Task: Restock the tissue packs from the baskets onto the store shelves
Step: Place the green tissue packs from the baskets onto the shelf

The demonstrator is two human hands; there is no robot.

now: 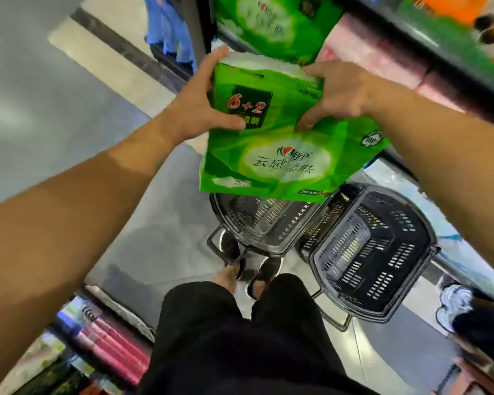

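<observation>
My left hand and right hand clamp the top corners of a green tissue pack, marked "6+2" in red, its white cloud panel crumpled, held in the air above two black baskets beside the shelf.

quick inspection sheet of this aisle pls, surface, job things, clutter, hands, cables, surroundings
surface: grey tiled floor
job's things: green tissue pack held in the air; matching green pack on the shelf above; two black baskets, both look empty
clutter: nothing seen
grippers: left hand and right hand each grip the held pack near its top
cables: nothing seen
surroundings: pink packs on the shelf; another person's shoe at right
</observation>
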